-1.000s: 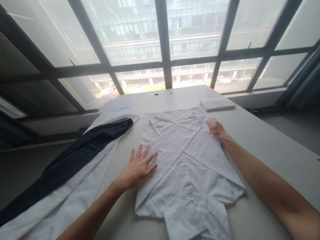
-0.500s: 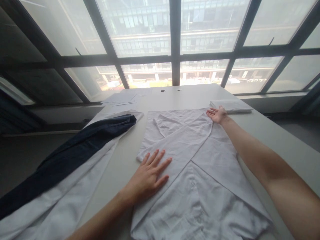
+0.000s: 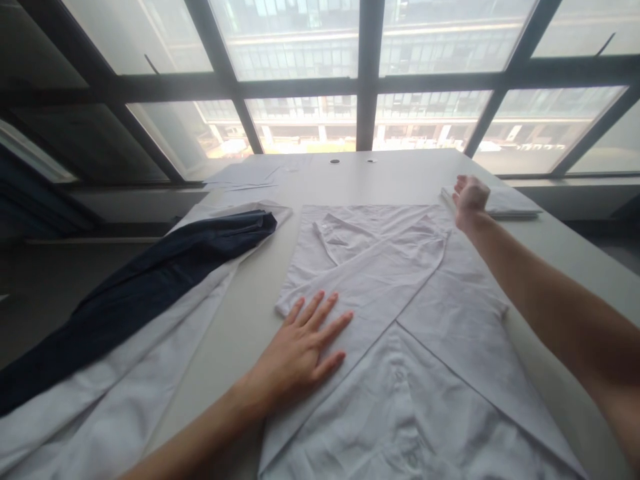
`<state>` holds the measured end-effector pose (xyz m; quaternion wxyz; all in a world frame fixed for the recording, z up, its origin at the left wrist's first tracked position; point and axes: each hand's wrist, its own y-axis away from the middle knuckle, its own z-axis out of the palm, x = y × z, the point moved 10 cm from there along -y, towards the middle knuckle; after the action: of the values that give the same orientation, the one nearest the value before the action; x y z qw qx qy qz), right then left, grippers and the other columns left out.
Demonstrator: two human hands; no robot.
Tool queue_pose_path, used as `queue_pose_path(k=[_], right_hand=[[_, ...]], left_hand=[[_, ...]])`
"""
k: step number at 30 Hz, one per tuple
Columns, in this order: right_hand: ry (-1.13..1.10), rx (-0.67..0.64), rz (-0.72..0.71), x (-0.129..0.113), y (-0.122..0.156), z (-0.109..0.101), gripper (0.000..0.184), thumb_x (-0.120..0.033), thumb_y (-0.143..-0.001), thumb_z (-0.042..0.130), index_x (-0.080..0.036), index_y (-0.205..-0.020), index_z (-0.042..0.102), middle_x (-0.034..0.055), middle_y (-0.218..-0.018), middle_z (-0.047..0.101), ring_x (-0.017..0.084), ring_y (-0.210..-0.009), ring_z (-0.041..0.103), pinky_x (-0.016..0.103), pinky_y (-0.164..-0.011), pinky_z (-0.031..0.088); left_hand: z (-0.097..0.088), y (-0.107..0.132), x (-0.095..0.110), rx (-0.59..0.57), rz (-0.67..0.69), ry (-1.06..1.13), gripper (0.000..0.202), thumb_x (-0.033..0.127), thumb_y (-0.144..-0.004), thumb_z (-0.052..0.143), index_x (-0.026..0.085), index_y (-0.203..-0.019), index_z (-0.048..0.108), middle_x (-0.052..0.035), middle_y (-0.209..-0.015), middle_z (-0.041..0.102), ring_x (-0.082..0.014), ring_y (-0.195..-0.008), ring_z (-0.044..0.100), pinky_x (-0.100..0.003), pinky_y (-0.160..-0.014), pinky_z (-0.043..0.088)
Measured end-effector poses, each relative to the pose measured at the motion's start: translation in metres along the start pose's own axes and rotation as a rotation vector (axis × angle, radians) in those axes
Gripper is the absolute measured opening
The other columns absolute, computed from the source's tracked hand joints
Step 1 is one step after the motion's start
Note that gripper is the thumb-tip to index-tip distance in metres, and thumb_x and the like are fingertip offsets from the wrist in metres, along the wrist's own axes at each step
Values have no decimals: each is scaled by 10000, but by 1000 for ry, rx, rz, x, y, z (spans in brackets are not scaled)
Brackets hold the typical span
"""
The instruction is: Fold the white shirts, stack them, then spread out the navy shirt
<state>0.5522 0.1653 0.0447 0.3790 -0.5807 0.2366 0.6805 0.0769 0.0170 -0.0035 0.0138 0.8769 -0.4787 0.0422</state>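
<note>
A white shirt [image 3: 390,320] lies spread on the pale table [image 3: 400,177], its sides folded in toward the middle. My left hand [image 3: 305,350] rests flat on the shirt's left folded edge, with its fingers spread. At the far right corner of the shirt, my right hand [image 3: 470,195] is curled into a closed grip. It seems to pinch the cloth there.
A dark navy garment [image 3: 150,287] lies over another white garment [image 3: 125,380] on the table's left side. A folded white cloth [image 3: 515,203] sits at the back right, just behind my right hand. Flat white sheets [image 3: 250,175] lie at the back left. Large windows stand beyond the table.
My right hand slid up the shirt's right edge to the far corner and closed from open. My left hand moved slightly right on the shirt, still flat. The view came closer.
</note>
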Motion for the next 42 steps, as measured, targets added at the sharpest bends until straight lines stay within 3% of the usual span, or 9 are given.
queue_pose_path(k=[2, 5, 9, 12, 15, 18, 22, 25, 42], right_hand=[[114, 65, -94, -22, 33, -20, 253, -221, -966, 441, -173, -1005, 686, 75, -1080, 713, 146, -1040, 664, 274, -887, 544], [385, -140, -233, -42, 106, -33, 274, -225, -877, 545, -199, -1086, 720, 67, -1132, 729, 222, -1135, 652, 417, -1035, 507], [855, -472, -285, -21, 217, -58, 503, -190, -819, 494, -186, -1286, 681, 119, -1373, 652, 291, -1320, 565, 494, -1181, 380], [1116, -534, -389, -7, 274, -80, 616, -231, -866, 435, -170, -1471, 538, 112, -1562, 477, 285, -1469, 404, 491, -1232, 308], [1302, -529, -481, 0, 302, -88, 655, -226, -885, 407, -131, -1531, 455, 132, -1604, 413, 298, -1510, 328, 502, -1241, 275], [1435, -531, -525, 6, 311, -88, 640, -265, -940, 376, -93, -1556, 402, 168, -1631, 354, 322, -1533, 265, 534, -1236, 248], [1529, -595, -486, 18, 312, -86, 612, -376, -1018, 320, -125, -1572, 392, 180, -1648, 309, 327, -1535, 257, 539, -1231, 229], [1569, -624, -443, 25, 311, -86, 610, -393, -1029, 321, -148, -1585, 372, 183, -1660, 271, 328, -1543, 232, 551, -1229, 208], [1544, -699, -460, 24, 268, -49, 595, -367, -1039, 331, -117, -1577, 377, 224, -1652, 262, 336, -1540, 238, 550, -1216, 210]], left_hand=[[-1, 0, 0, 12, 2, 4, 616, 580, -1028, 412, 417, -1604, 270, -2, -1709, 152, -318, -1557, 180, -542, -1249, 161], [0, -1, -1, 31, 2, 15, 606, 588, -1024, 410, 416, -1595, 304, 5, -1702, 182, -322, -1554, 193, -542, -1247, 174], [-3, -2, 0, 54, 2, 24, 587, 572, -1025, 417, 399, -1581, 350, -6, -1689, 231, -320, -1549, 214, -556, -1237, 208], [-14, -2, 4, 106, 13, 14, 556, 535, -1027, 434, 330, -1544, 443, -41, -1650, 336, -307, -1528, 281, -553, -1238, 218], [-33, 0, 4, 228, -29, 1, 498, 457, -1060, 373, 241, -1478, 537, -76, -1589, 444, -265, -1496, 359, -511, -1251, 220], [-35, 2, 2, 256, -61, -5, 521, 466, -1060, 374, 221, -1497, 514, -88, -1606, 414, -279, -1514, 321, -525, -1245, 229], [-8, 2, 2, 86, 6, -1, 612, 559, -1042, 382, 260, -1575, 393, -82, -1650, 322, -334, -1541, 231, -609, -1223, 206], [0, 3, -2, 69, 7, -10, 631, 582, -1041, 360, 283, -1596, 342, -76, -1661, 292, -337, -1548, 201, -609, -1221, 198], [-5, -36, -33, 89, -48, -12, 633, 591, -1030, 366, 284, -1584, 368, -87, -1653, 301, -320, -1542, 225, -597, -1222, 189]])
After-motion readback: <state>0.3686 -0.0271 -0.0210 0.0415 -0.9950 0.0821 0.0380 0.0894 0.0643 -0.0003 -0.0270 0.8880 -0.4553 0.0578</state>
